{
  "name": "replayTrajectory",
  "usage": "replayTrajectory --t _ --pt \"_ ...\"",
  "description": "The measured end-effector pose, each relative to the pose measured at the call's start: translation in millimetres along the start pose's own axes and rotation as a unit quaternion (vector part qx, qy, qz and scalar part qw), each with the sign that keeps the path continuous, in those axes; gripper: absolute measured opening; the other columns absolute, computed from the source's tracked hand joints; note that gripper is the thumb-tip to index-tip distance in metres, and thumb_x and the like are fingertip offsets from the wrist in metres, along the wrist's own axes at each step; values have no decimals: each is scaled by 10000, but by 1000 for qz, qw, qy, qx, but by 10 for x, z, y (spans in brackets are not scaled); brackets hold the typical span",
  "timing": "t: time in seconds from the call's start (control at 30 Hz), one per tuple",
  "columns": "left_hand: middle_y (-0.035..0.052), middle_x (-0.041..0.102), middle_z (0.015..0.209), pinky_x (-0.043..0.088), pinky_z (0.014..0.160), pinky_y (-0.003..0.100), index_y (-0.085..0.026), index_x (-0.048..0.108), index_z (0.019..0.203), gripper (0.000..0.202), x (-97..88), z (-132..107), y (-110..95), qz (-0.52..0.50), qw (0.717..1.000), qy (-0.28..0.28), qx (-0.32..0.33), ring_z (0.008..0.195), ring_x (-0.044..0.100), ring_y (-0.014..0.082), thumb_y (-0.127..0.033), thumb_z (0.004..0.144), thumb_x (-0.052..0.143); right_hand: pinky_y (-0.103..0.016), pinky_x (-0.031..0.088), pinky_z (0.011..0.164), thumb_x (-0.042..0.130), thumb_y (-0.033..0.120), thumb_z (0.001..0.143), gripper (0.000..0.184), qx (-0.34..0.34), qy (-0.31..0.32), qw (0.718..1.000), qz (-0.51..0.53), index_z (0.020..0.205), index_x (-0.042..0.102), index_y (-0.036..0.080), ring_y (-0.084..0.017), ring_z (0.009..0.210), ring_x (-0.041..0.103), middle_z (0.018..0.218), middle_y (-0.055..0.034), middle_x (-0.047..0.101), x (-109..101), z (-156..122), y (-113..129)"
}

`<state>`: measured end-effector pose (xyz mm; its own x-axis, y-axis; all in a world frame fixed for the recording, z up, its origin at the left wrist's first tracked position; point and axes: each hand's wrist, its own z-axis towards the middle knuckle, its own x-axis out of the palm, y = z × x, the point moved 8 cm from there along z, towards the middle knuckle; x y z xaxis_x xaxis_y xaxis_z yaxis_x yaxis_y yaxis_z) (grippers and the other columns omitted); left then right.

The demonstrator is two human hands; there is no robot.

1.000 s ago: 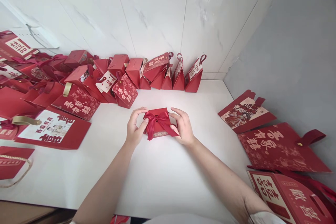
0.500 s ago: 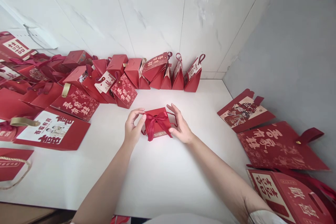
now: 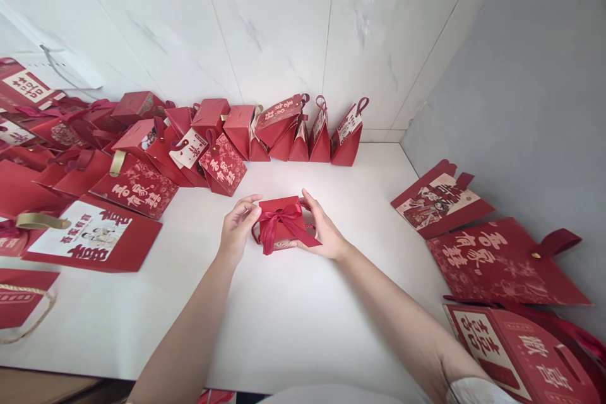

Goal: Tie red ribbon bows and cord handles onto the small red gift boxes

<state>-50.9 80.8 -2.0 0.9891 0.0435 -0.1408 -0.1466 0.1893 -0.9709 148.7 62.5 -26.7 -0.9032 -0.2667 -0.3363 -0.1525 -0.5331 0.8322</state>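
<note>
A small red gift box (image 3: 290, 207) tied with a dark red ribbon bow (image 3: 279, 222) is in the middle of the white table. My left hand (image 3: 238, 227) grips its left edge, thumb on the near side and fingers curled at the back corner. From the right, my right hand (image 3: 324, 230) holds the box, fingers along its side and the thumb partly hidden under a ribbon tail. A red cord handle shows between the box and my right palm. Whether the box's underside touches the table I cannot tell.
Many red gift boxes (image 3: 142, 183) crowd the left of the table (image 3: 284, 328), with more in a row along the marbled wall. At the right stand several larger red boxes (image 3: 502, 259) by a grey panel. A red bag with a rope handle (image 3: 26, 297) lies at front left.
My right hand has closed in on the box's right side, its thumb sliding under the ribbon tail. The right ribbon tail now spreads over that thumb. My left hand has shifted slightly left.
</note>
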Motion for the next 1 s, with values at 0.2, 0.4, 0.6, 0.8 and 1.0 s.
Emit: replayTrajectory --t 0.2,0.4,0.6,0.8,1.0 --pt "77 653 1042 502 834 324 -170 599 692 298 -65 -42 -124 22 996 -72 38 1015 604 211 -436 796 685 -432 541 925 760 491 728 1111 6 0 1000 5 1534 26 282 -299 1341 393 1424 -164 359 9 -4 -14" --pt "-19 565 621 421 559 215 -182 574 732 258 -62 -128 -190 59 993 -100 23 589 541 104 -398 810 691 -524 403 1074 768 528 706 1139 -11 -11 999 -34 1534 25 284 -317 1330 410 1420 -162 380 7 8 -7" --pt "3 619 770 460 645 228 -203 584 901 225 -82 -114 -188 47 992 -119 25 707 590 123 -410 841 650 -502 407 1078 766 527 709 1122 -23 -14 999 -47 1532 42 291 -310 1316 431 1415 -151 392 11 8 6" --pt "74 581 1162 452 961 374 -224 642 1077 230 75 -239 -597 248 940 -84 220 1118 545 219 -291 859 616 -501 422 1067 766 540 702 1120 -25 -20 998 -58 1532 59 283 -314 1310 438 1411 -154 398 5 10 2" --pt "61 568 1211 403 1049 418 -236 685 991 150 300 -315 -659 308 913 -8 267 1178 502 233 -217 860 614 -500 516 947 745 576 706 1111 1 -5 997 -73 1532 66 274 -339 1284 461 1419 -180 387 10 4 -13"
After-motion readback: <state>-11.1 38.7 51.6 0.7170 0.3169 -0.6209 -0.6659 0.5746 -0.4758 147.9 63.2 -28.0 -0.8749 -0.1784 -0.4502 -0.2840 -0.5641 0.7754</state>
